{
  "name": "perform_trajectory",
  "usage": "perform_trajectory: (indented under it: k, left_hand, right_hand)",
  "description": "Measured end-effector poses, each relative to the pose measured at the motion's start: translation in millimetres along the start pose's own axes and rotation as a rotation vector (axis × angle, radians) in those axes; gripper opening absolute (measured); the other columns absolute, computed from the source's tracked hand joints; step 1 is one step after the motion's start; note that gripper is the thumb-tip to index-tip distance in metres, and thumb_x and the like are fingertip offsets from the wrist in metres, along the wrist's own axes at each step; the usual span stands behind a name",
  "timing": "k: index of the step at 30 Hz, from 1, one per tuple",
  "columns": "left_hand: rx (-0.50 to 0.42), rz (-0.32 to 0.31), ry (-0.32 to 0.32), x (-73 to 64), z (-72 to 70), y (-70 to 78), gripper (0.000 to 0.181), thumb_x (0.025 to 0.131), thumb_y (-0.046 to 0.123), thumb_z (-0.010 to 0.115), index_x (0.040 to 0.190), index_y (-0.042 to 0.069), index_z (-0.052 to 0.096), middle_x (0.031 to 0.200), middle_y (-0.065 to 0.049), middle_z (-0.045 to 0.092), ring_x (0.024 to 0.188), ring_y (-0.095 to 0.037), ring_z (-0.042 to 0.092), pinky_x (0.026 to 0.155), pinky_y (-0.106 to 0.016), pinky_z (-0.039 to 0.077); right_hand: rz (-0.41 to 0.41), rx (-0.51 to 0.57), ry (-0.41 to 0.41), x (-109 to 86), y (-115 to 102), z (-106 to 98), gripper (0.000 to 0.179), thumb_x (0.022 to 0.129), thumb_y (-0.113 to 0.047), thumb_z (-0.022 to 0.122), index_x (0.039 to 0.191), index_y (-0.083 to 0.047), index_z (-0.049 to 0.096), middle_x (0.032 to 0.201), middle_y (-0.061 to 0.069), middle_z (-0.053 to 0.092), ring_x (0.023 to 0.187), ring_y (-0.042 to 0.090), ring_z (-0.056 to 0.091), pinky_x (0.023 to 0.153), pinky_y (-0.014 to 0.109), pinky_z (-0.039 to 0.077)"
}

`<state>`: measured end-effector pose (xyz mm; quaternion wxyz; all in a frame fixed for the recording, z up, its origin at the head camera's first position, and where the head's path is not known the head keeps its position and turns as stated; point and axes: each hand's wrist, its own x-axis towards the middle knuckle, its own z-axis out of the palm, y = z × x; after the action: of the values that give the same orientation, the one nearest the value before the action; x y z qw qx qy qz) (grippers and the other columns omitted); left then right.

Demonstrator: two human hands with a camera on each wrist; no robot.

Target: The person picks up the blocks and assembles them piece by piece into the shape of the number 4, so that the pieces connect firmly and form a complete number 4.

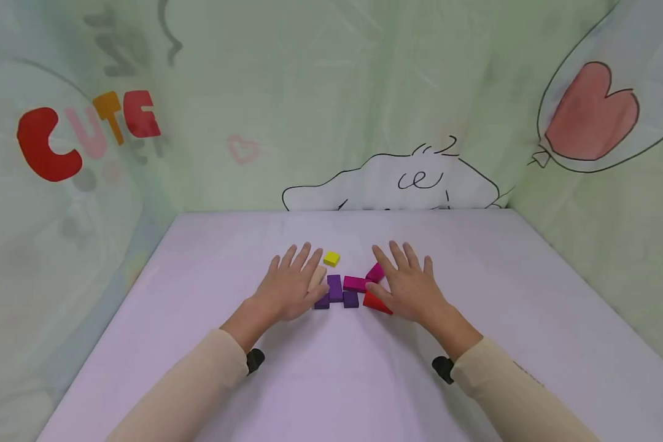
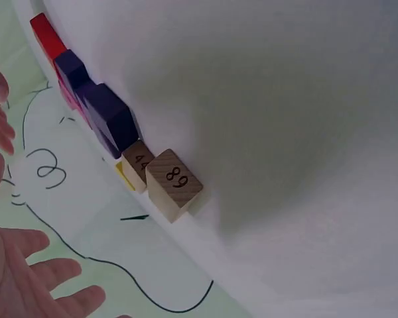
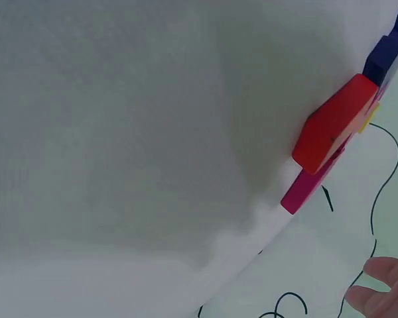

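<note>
My left hand (image 1: 287,293) hovers over the left end of a cluster of coloured blocks, fingers straight and spread. Over the right end my right hand (image 1: 414,290) is held the same way, nothing in it. Between them lie a purple block (image 1: 334,290), a small dark purple block (image 1: 350,299), a magenta block (image 1: 356,283) and a yellow block (image 1: 331,259). Partly under the right hand are a red block (image 1: 377,302) and a second magenta block (image 1: 374,272). Two numbered wooden blocks (image 2: 174,184) show in the left wrist view, largely covered by my left hand in the head view.
The blocks lie on a pale table (image 1: 331,380). Behind it and at both sides hangs a light green curtain (image 1: 331,92) with printed drawings. Dark wrist straps (image 1: 255,359) show at both cuffs.
</note>
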<state>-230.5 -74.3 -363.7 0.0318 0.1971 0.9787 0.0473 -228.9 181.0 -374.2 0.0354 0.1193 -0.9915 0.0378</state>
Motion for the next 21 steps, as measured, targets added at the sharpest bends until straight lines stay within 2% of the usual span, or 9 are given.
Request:
perform_trajectory:
  k: [3, 8, 13, 16, 18, 21]
  left_hand:
    - [-0.004, 0.008, -0.016, -4.8, 3.7, 0.2, 0.078, 0.105, 0.059, 0.036, 0.168, 0.02, 0.011, 0.175, -0.009, 0.01, 0.161, -0.038, 0.011, 0.127, -0.062, 0.014]
    - [0.004, 0.005, -0.034, -9.1, 12.5, -0.9, 0.078, 0.105, 0.059, 0.04, 0.168, 0.02, 0.013, 0.174, -0.009, 0.014, 0.16, -0.038, 0.014, 0.126, -0.062, 0.016]
    - [-0.022, -0.014, -0.064, -12.6, 24.0, -4.1, 0.077, 0.105, 0.057, 0.044, 0.168, 0.021, 0.017, 0.174, -0.01, 0.017, 0.16, -0.039, 0.016, 0.126, -0.062, 0.016]
    - [-0.049, 0.002, -0.065, -13.7, 28.7, -4.7, 0.077, 0.105, 0.055, 0.046, 0.167, 0.021, 0.018, 0.173, -0.01, 0.019, 0.16, -0.038, 0.017, 0.126, -0.063, 0.016]
    - [-0.056, 0.027, -0.063, -14.3, 29.9, -4.1, 0.076, 0.105, 0.055, 0.047, 0.167, 0.021, 0.019, 0.173, -0.009, 0.02, 0.16, -0.038, 0.018, 0.126, -0.063, 0.017]
    - [-0.059, 0.069, -0.072, -15.4, 31.1, -1.6, 0.075, 0.105, 0.054, 0.047, 0.167, 0.019, 0.021, 0.173, -0.008, 0.021, 0.16, -0.037, 0.018, 0.125, -0.063, 0.018]
  right_hand:
    - [-0.007, 0.011, -0.005, -0.2, 0, 4, 0.081, 0.099, -0.051, 0.058, 0.165, -0.017, 0.026, 0.168, 0.024, 0.024, 0.155, 0.052, 0.015, 0.116, 0.079, 0.015]
    - [-0.034, 0.03, -0.015, -0.6, -1, 12, 0.071, 0.098, -0.047, 0.061, 0.16, -0.016, 0.04, 0.162, 0.023, 0.037, 0.153, 0.051, 0.024, 0.115, 0.079, 0.02]
    - [-0.071, 0.048, -0.046, -2.2, -1, 18, 0.066, 0.098, -0.043, 0.065, 0.155, -0.016, 0.047, 0.155, 0.021, 0.047, 0.147, 0.049, 0.036, 0.113, 0.076, 0.028]
    - [-0.101, 0.077, -0.05, -3.4, 0, 17, 0.062, 0.097, -0.038, 0.068, 0.151, -0.013, 0.052, 0.146, 0.02, 0.056, 0.136, 0.044, 0.051, 0.108, 0.066, 0.044]
    - [-0.113, 0.103, -0.056, -4.2, 0, 16, 0.056, 0.096, -0.033, 0.071, 0.146, -0.009, 0.057, 0.137, 0.018, 0.062, 0.124, 0.039, 0.061, 0.1, 0.057, 0.053]
    - [-0.106, 0.142, -0.088, -5.0, -1, 15, 0.048, 0.095, -0.027, 0.073, 0.138, -0.007, 0.062, 0.122, 0.014, 0.069, 0.108, 0.031, 0.067, 0.089, 0.048, 0.06]
